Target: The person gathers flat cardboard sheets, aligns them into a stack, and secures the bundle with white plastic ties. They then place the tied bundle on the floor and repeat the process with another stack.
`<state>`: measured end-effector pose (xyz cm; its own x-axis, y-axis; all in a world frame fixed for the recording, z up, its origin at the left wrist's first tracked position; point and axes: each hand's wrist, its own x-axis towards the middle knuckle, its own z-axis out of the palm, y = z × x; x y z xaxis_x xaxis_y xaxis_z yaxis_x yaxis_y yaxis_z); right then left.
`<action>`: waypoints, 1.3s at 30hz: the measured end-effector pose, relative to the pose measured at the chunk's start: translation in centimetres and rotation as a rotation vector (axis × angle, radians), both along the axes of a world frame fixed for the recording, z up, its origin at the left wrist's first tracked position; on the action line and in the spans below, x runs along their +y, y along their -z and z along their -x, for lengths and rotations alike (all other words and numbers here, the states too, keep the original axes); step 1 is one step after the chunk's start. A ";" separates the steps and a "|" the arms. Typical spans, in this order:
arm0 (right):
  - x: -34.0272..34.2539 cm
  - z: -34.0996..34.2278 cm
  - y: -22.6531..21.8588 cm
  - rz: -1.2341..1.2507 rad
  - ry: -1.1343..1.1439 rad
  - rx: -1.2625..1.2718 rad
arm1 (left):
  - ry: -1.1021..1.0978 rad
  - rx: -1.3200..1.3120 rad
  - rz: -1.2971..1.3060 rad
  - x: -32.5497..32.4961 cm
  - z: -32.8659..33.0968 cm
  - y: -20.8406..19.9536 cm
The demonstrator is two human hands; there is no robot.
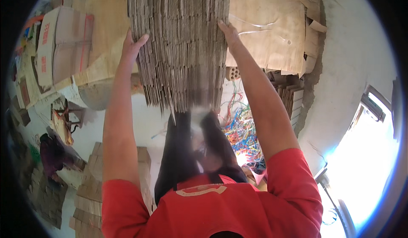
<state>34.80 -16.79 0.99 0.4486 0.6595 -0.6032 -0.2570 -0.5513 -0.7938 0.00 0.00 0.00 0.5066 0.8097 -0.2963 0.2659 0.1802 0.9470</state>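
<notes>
A thick stack of flattened cardboard pieces [180, 46] reaches from the top of the view toward my body, its many grey-brown edges facing up. My left hand [135, 45] presses on the left side of the stack, thumb over its upper edge, the other fingers mostly hidden along the side. Opposite it, my right hand [229, 31] holds the right side, thumb on the edge and fingers largely out of sight. The near end of the stack overhangs the table in front of my legs, its lower edges uneven.
The stack lies across a wooden tabletop [267, 38]. A cardboard box [70, 46] stands at the left. Tangled coloured strapping [242, 129] covers the floor at right. Piled cardboard [91, 180] and another person [55, 155] are at lower left. A wall [344, 51] borders the right.
</notes>
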 end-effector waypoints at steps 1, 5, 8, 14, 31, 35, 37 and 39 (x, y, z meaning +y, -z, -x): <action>-0.7 0.0 -0.9 0.014 0.030 0.012 | -0.005 0.065 0.031 -0.6 -0.9 -1.2; 2.5 -0.6 -0.8 -0.019 0.067 0.150 | -0.068 0.048 0.091 2.0 -2.1 -3.7; 1.9 -1.6 0.1 -0.129 0.073 0.089 | -0.057 0.152 0.150 1.8 -3.5 -4.9; 1.4 -0.4 1.3 -0.131 0.048 -0.146 | -0.078 0.133 0.141 2.7 -3.2 -4.0; 6.1 -1.3 -8.5 0.238 -0.429 -1.000 | -0.163 0.055 0.380 2.0 -4.0 -7.5; 12.4 -3.8 -7.7 0.100 -0.935 -1.326 | -0.112 0.000 0.424 2.3 -4.9 -7.6; 13.8 -3.6 -7.3 0.117 -1.152 -1.394 | -0.149 0.079 0.413 1.8 -4.7 -7.3; 14.3 -3.2 -7.7 0.136 -1.218 -1.384 | -0.085 -0.032 0.433 2.0 -3.4 -6.4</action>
<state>38.01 -2.45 8.74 -0.0197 0.9423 -0.3343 0.9998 0.0194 -0.0045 3.39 1.99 6.43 0.4583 0.6534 -0.6025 0.2045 0.5822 0.7869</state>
